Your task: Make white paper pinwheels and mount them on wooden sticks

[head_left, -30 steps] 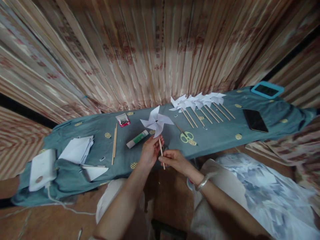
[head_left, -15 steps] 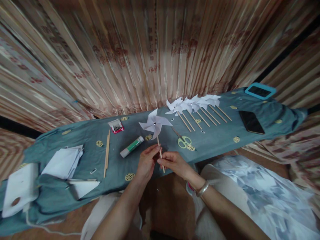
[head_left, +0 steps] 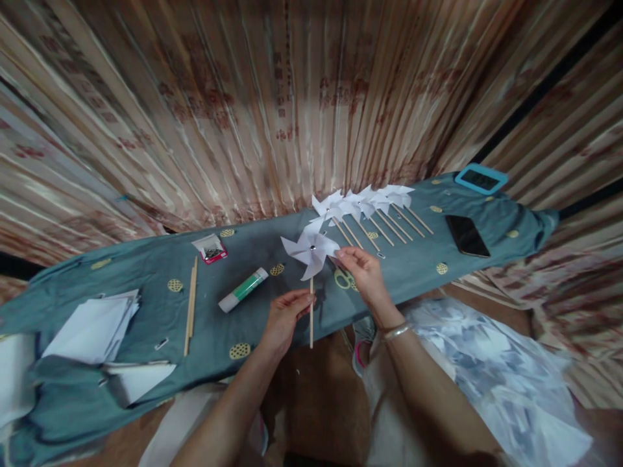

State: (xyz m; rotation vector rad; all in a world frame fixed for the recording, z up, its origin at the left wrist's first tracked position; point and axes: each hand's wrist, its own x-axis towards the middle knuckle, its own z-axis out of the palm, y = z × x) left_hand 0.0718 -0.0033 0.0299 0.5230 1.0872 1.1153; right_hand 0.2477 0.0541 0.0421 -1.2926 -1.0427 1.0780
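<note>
A white paper pinwheel (head_left: 307, 250) on a thin wooden stick stands upright in front of me, a dark pin at its middle. My left hand (head_left: 286, 316) is closed, pinching the stick between thumb and fingers below the blades. With thumb and fingertips together, my right hand (head_left: 363, 272) grips the tip of the right-hand blade. Green-handled scissors (head_left: 343, 279) lie behind that hand, partly covered by it and the pinwheel. To the left of the pinwheel is a green and white glue stick (head_left: 243, 289).
Several finished pinwheels (head_left: 360, 206) lie in a row at the back. Wooden sticks (head_left: 191, 305), a small box of pins (head_left: 210, 249) and paper sheets (head_left: 92, 327) are on the left. A phone (head_left: 467, 235) and blue-framed device (head_left: 481, 178) lie right. A bag of paper pieces (head_left: 491, 363) sits below.
My right hand has left the stick and moved up to a blade. The pinwheel has turned and its stick is more vertical. The view has shifted to the right.
</note>
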